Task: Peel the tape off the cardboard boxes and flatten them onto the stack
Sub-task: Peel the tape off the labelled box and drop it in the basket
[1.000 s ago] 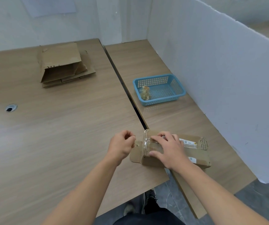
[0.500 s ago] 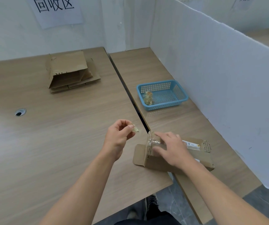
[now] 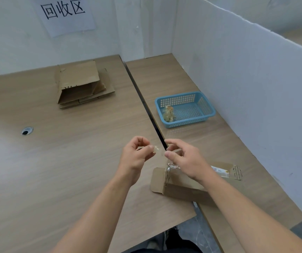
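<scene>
Right wrist across the box, and plenty goes unseen.
The right hand (image 3: 186, 159) covers much of the cardboard box (image 3: 183, 189) top, and its wrist cuts off the white label (image 3: 219, 171), print too small to read. The left hand (image 3: 135, 156) pinches a clear tape scrap (image 3: 156, 149), faint; whether the right fingertips touch it, can't tell. Both forearms run off the bottom edge. The stack (image 3: 80, 83) hides its lower sheets.
</scene>
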